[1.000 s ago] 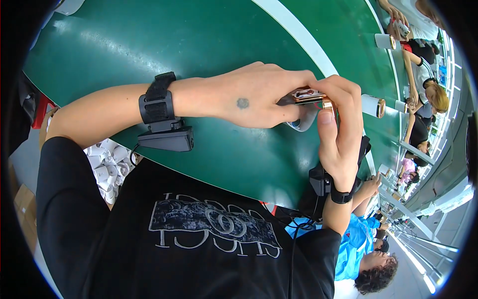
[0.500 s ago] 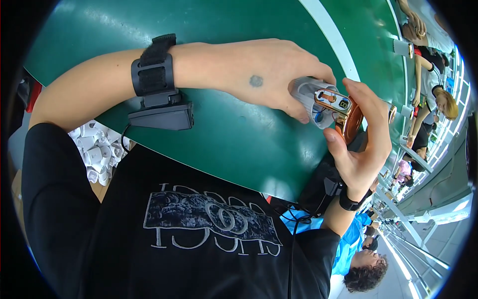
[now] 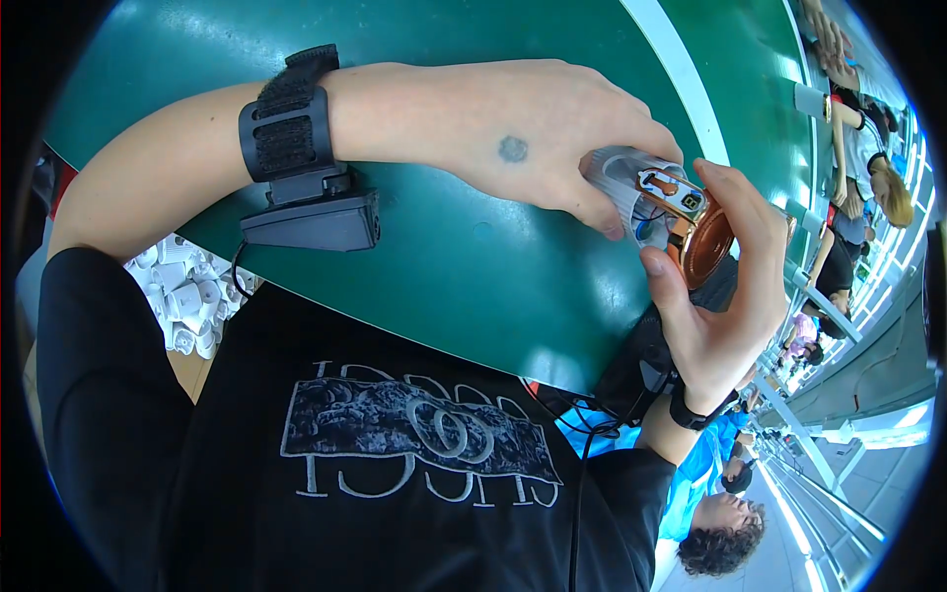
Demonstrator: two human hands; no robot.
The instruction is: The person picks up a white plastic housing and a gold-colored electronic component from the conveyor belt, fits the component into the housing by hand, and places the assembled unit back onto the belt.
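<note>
Fingers of my left hand (image 3: 533, 148) pinched the clear end of the small part (image 3: 656, 202), and my right hand (image 3: 720, 296) cupped its copper end. It sat between both hands, above the green table (image 3: 473, 286). It looked unfinished, wires showing.

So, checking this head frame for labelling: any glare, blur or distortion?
Head view: strong fisheye bending at the rim, dark vignette corners; glare on the green table top left; left hand, right hand and the small copper-ended part are sharp.
</note>
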